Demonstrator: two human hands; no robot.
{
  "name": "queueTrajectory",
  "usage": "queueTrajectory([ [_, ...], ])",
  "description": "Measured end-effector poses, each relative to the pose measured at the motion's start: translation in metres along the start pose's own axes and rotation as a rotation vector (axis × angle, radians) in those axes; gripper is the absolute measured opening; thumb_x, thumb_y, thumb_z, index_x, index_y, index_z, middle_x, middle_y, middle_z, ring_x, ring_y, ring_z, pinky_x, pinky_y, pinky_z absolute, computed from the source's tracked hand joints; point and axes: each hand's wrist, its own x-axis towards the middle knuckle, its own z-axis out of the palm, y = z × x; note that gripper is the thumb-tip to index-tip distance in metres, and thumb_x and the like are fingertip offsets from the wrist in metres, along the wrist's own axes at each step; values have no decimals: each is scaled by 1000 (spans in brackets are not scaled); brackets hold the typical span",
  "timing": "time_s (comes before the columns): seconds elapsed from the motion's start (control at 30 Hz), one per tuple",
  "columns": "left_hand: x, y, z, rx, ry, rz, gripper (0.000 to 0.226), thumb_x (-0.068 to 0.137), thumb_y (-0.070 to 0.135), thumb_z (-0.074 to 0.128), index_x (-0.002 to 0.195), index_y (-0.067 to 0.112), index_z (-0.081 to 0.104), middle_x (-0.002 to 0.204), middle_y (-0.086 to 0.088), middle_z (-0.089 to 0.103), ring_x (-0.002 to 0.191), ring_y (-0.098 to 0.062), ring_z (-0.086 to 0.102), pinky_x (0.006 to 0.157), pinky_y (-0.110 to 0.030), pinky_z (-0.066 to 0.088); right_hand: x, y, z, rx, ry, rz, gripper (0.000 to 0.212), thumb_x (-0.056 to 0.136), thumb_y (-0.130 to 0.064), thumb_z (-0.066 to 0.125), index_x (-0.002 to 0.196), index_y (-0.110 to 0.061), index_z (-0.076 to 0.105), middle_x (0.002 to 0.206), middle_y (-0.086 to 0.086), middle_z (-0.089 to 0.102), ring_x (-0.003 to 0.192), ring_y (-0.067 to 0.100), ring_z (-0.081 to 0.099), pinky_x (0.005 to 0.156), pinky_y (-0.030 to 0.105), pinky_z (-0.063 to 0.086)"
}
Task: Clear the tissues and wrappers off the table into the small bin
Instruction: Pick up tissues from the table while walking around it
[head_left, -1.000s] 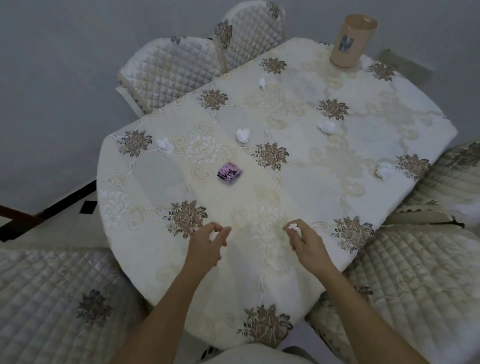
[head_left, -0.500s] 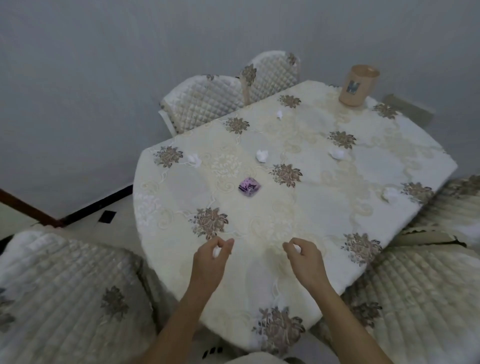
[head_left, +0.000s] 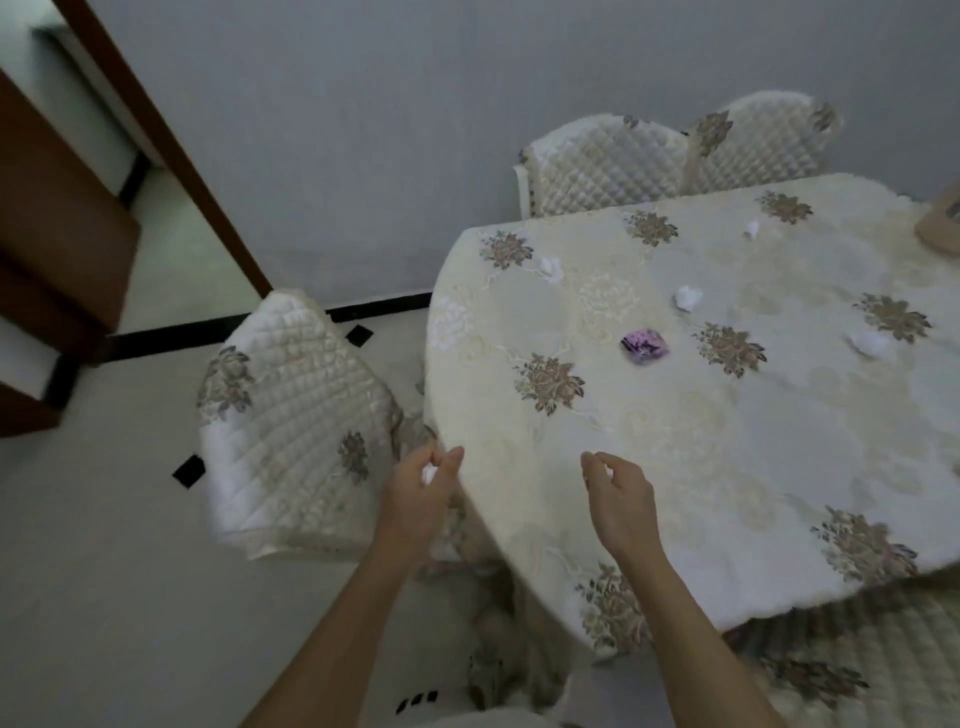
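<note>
While tissues (head_left: 688, 298) dot the table (head_left: 779, 441), each hand (head_left: 418, 486) pinches one.

- Cream embroidered tablecloth (head_left: 779, 441): woven cloth w/ slight sheen.
- Quilted cream chair cover (head_left: 291, 415): padded, satiny fabric.
- Small purple wrapper (head_left: 644, 345): glossy plastic.
- White crumpled tissue (head_left: 688, 298): soft matt paper.
- Brown door frame (head_left: 171, 156): smooth wood.

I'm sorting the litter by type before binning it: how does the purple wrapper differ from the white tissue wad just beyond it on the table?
The purple wrapper is coloured with a dark print; the tissue wad is plain white. The purple wrapper lies flatter and looks angular, while the tissue wad is crumpled into a rounded lump. The purple wrapper looks a bit larger and lies nearer the person. Both rest loose on the tablecloth, untouched by either hand.
</note>
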Motion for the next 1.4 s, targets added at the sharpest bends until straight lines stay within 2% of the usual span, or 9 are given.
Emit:
queueTrajectory([
  [0.1,-25,-9,-18,37,57,-30,45,94,41,58,59,15,47,50,2,46,48,-16,46,50,-38,42,-16,-8,16,14,-42,-35,41,96,-19,48,61,-13,29,57,4,26,48,11,23,55,33,20],
  [0.3,-61,-18,-69,61,192,-15,45,95,37,58,54,24,44,50,8,44,50,-10,43,54,-30,36,-53,-28,56,-23,-166,-68,40,95,-16,48,58,-13,33,56,4,30,53,15,31,59,26,36],
  [0.5,-74,-31,-131,34,304,-4,45,95,38,57,63,8,48,56,0,48,52,-9,46,58,-30,39,-65,-69,106,-41,-263,-144,43,96,-18,47,54,-19,36,52,-6,40,51,8,37,52,29,29],
  [0.63,-70,-46,-171,5,349,5,46,93,44,57,61,12,48,52,-3,47,48,-16,43,53,-34,39,-67,-95,144,-42,-295,-190,40,95,-17,47,56,-18,35,52,-3,39,47,5,34,48,23,25],
  [0.8,-47,-72,-240,-87,372,-29,46,86,53,57,61,16,52,53,5,49,51,-14,44,55,-32,37,-63,-132,219,-114,-330,-219,37,92,-28,46,57,-17,39,53,2,43,52,13,39,52,32,30],
  [0.87,-29,-87,-273,-96,368,-53,43,85,54,58,61,19,55,53,9,50,50,-12,44,54,-31,37,-59,-152,253,-84,-321,-233,36,91,-26,48,57,-22,39,52,-5,39,50,8,35,50,31,27],
  [0.97,6,-106,-334,-77,346,-63,48,83,59,57,58,19,47,52,-1,46,50,-16,41,52,-33,35,-51,-189,306,-57,-284,-251,40,93,-17,50,57,-21,32,50,-9,31,44,4,28,44,21,20],
  [1.13,60,-120,-436,-60,291,-32,49,85,52,57,58,15,41,52,-1,42,50,-16,38,51,-30,32,-32,-243,385,-85,-153,-205,41,93,-21,52,58,-18,30,51,-5,28,46,9,25,48,31,21],
  [1.4,132,-143,-522,-101,270,-62,47,84,48,59,57,15,39,49,4,38,45,-16,34,50,-25,28,0,-297,463,-64,-91,-181,40,92,-22,49,56,-19,30,51,-6,32,48,11,29,52,29,25],
])
